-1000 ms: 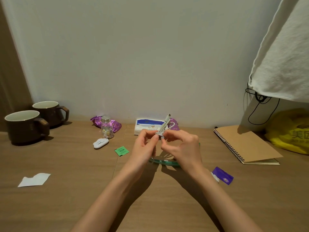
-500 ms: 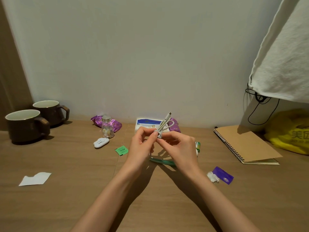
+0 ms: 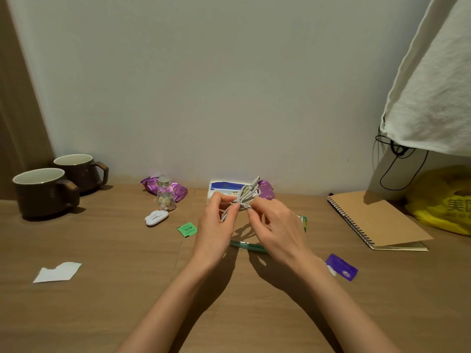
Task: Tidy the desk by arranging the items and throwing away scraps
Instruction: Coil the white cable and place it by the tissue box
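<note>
A coiled white cable (image 3: 246, 196) is held above the middle of the wooden desk (image 3: 114, 301), its plug pointing up and right. My left hand (image 3: 216, 225) and my right hand (image 3: 275, 225) both pinch the bundle at its middle. Scraps lie around: a torn white paper (image 3: 57, 272) at the left, a small green packet (image 3: 187, 229), a purple wrapper (image 3: 342, 267) at the right. A green pen (image 3: 248, 245) lies under my hands, partly hidden.
Two brown mugs (image 3: 46, 189) stand at the back left. A small candy jar (image 3: 166, 197), purple snack bags (image 3: 153, 184), a white clip-like gadget (image 3: 156, 217) and a tissue pack (image 3: 224, 187) line the wall. A spiral notebook (image 3: 377, 220) and yellow bag (image 3: 443, 200) sit right.
Both hands have kept working the cable: the bundle is now more tightly gathered, and the hands sit slightly higher and closer to the tissue pack.
</note>
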